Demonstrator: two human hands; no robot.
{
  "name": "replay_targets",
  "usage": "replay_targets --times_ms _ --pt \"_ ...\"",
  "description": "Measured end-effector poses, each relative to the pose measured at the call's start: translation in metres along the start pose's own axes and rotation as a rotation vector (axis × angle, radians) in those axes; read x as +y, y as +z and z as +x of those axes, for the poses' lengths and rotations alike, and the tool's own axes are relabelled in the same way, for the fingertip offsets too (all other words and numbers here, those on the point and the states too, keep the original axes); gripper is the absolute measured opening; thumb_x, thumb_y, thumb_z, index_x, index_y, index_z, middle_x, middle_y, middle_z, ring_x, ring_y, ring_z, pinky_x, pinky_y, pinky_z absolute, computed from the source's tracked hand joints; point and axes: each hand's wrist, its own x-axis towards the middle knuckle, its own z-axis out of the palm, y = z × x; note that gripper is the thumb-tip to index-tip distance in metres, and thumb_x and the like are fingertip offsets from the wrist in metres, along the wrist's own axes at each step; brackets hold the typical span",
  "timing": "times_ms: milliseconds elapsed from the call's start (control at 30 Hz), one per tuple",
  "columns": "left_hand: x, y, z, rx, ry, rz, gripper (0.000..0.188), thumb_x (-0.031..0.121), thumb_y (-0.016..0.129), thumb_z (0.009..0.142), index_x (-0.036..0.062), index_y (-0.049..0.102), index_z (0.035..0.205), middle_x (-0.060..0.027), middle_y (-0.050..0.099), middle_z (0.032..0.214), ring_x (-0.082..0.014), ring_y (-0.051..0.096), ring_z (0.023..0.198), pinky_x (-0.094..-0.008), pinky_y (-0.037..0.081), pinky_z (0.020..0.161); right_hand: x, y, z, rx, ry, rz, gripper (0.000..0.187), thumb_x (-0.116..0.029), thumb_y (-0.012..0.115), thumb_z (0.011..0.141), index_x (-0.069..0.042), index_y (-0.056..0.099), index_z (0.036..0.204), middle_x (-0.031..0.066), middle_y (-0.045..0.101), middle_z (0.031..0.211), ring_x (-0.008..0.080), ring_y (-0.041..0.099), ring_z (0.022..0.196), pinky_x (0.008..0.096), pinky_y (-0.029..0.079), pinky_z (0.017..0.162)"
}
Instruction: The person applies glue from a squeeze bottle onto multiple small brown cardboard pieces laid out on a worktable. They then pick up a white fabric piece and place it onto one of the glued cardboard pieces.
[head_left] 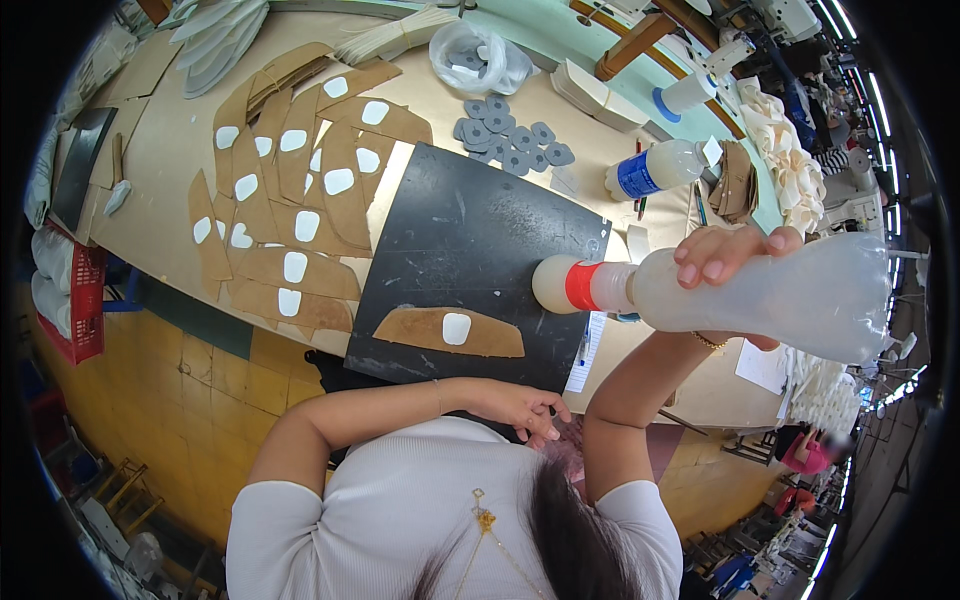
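Observation:
My right hand (735, 258) is wrapped round a large translucent plastic bottle (790, 297), raised close to the view. Its narrow end points left and lines up with the neck of a smaller bottle (553, 284) with a red band and pale contents; I cannot tell whether the two touch. That smaller bottle is over the right edge of a black board (480, 215). In front of my chest, my left hand (522, 408) has loosely bent fingers, apart and with nothing in them. Near it, a brown curved piece (405, 328) with a white patch lies on the board.
Many overlapping brown pieces (268, 205) with white patches cover the table's left part. Behind the board lie grey pieces (515, 140) and a clear plastic bag (480, 62). A blue-labelled bottle (655, 168) is at right. A red crate (88, 300) stands beyond the left edge.

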Motion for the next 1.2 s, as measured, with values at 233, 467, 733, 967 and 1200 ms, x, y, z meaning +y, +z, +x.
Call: replay_targets --times_ms 233,467,733,967,1200 --pt "-0.004 -0.001 0.001 0.014 0.017 -0.005 0.056 0.034 0.059 0.088 0.0029 0.037 0.129 -0.0074 0.056 0.101 -0.0157 0.053 0.096 -0.0309 0.043 0.083 0.006 -0.005 -0.003 -0.020 -0.050 -0.013 0.078 -0.035 0.075 0.074 -0.005 0.028 0.128 0.0261 0.060 0.095 0.0392 0.063 0.081 0.0478 0.051 0.073" --pt "-0.003 0.000 0.002 0.015 0.037 0.007 0.057 0.035 0.058 0.089 0.0011 0.034 0.129 -0.0061 0.059 0.092 -0.0129 0.055 0.089 -0.0280 0.043 0.078 0.012 0.013 0.001 0.134 -0.075 0.015 0.082 -0.042 0.074 0.074 -0.004 0.026 0.129 0.0248 0.059 0.097 0.0373 0.063 0.083 0.0446 0.052 0.074" --pt "-0.003 -0.001 0.003 0.020 0.028 0.012 0.056 0.034 0.057 0.090 0.0008 0.035 0.128 -0.0078 0.060 0.095 -0.0139 0.057 0.091 -0.0273 0.043 0.079 0.009 0.010 0.004 0.072 -0.028 0.041 0.087 -0.041 0.077 0.071 -0.003 0.025 0.131 0.0248 0.057 0.103 0.0389 0.062 0.089 0.0448 0.051 0.078" --pt "-0.004 0.000 0.002 0.022 0.038 0.016 0.056 0.035 0.057 0.089 0.0004 0.035 0.128 -0.0074 0.060 0.093 -0.0141 0.058 0.091 -0.0272 0.043 0.078 0.010 0.014 0.005 0.084 -0.041 0.030 0.095 -0.045 0.076 0.068 -0.003 0.022 0.134 0.0273 0.055 0.104 0.0401 0.061 0.091 0.0462 0.051 0.079" --pt "-0.003 0.000 0.001 0.016 0.054 0.022 0.058 0.036 0.057 0.089 -0.0004 0.034 0.129 -0.0068 0.060 0.092 -0.0141 0.057 0.091 -0.0279 0.043 0.078 0.003 0.014 0.004 0.113 0.012 -0.120 0.111 -0.060 0.071 0.063 0.002 0.017 0.138 0.0284 0.055 0.107 0.0416 0.060 0.093 0.0472 0.053 0.077"
